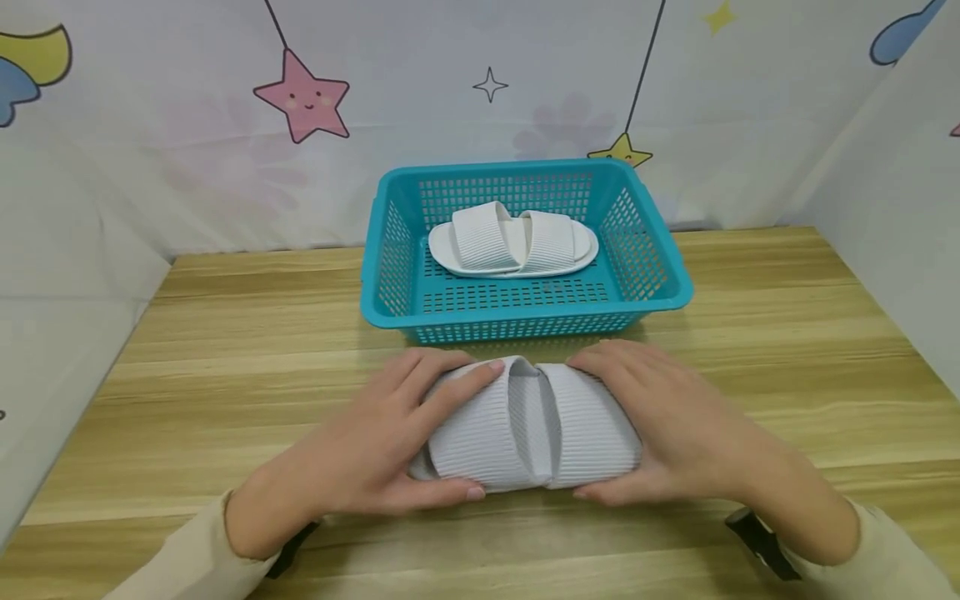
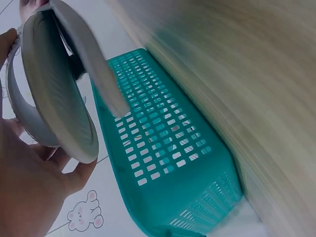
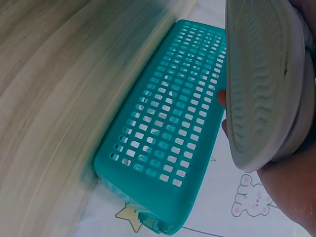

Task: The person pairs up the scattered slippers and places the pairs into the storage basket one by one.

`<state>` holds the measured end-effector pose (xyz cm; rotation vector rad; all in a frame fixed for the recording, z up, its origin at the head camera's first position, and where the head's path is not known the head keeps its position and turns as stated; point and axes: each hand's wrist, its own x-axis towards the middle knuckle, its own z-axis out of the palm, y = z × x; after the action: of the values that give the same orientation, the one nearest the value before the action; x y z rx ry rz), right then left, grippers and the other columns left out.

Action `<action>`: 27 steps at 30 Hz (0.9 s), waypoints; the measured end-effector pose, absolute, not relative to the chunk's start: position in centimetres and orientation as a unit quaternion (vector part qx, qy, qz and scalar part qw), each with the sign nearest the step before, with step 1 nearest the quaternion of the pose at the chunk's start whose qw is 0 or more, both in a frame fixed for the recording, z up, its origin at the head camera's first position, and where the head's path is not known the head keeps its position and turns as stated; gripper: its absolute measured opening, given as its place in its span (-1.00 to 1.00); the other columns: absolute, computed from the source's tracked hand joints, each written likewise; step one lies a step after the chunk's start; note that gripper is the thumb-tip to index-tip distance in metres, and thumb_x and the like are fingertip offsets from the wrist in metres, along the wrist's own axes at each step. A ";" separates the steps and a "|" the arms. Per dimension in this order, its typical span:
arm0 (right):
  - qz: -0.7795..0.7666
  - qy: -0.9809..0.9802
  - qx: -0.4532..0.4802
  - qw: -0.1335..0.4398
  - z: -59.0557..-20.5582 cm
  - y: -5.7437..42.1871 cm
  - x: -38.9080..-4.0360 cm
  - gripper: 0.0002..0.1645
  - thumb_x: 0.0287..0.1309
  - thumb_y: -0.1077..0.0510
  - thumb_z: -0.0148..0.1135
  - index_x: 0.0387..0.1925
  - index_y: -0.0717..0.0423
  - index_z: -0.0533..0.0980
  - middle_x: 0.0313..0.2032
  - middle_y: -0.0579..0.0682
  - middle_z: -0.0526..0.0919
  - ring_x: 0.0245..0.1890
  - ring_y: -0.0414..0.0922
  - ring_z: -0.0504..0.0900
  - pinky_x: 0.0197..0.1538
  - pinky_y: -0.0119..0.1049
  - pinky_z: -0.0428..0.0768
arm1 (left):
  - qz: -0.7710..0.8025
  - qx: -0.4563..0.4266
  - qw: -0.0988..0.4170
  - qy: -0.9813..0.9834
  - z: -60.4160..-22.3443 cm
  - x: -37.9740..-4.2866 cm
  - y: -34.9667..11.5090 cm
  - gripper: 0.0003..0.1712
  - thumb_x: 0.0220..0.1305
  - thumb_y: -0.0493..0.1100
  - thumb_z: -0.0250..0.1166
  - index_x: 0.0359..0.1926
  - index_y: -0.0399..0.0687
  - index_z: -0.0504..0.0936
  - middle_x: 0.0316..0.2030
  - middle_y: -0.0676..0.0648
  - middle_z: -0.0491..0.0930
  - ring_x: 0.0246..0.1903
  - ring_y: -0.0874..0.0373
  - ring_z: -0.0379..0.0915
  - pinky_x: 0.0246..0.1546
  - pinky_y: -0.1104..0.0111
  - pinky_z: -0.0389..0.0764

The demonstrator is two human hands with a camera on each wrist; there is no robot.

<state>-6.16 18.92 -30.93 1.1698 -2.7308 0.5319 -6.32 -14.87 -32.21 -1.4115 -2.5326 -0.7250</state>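
Both hands hold a pair of light grey slippers [image 1: 491, 433] in front of the basket, one slipper fitted into the other with their ribbed straps side by side. My left hand [image 1: 375, 442] grips the left end, fingers over the strap and thumb along the near side. Around the right end curls my right hand [image 1: 667, 433]. In the left wrist view, a slipper sole [image 2: 59, 89] is raised off the table; the right wrist view shows a wavy-patterned sole [image 3: 259, 79]. Inside the teal basket [image 1: 525, 321] lies a pair of white slippers [image 1: 480, 242], also nested together.
The perforated basket stands on the wood-grain table [image 1: 247, 333] near its back edge, just beyond the hands. A white cloth backdrop [image 1: 420, 83] with printed stars hangs behind, and similar cloth walls the sides. Dark straps [image 1: 761, 542] circle both wrists.
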 end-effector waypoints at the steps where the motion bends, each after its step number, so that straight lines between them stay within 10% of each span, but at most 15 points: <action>1: 0.175 -0.902 0.388 0.066 -30.9 18.8 -6.2 0.33 -0.37 -0.51 0.69 0.37 0.07 0.40 0.19 -0.07 0.60 0.23 -0.03 0.58 0.31 0.11 0.57 | -0.244 -0.470 0.070 -0.846 -32.2 -6.3 -14.8 0.09 0.35 0.49 0.27 0.69 0.14 0.11 0.46 -0.04 0.30 0.37 0.04 0.25 0.33 0.13 0.43; 27: 0.189 -0.896 0.396 0.067 -31.4 19.1 -6.4 0.37 -0.42 -0.51 0.70 0.37 0.09 0.40 0.19 -0.08 0.59 0.18 -0.11 0.58 0.27 0.05 0.59 | -0.253 -0.463 0.038 -0.849 -32.5 -6.1 -14.5 0.09 0.38 0.47 0.25 0.71 0.18 0.04 0.52 -0.06 0.19 0.43 0.05 0.15 0.33 0.10 0.45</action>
<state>-6.44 19.06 -31.42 1.1948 -2.7006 0.5706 -6.15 -14.52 -32.54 -1.4187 -2.6032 -0.7767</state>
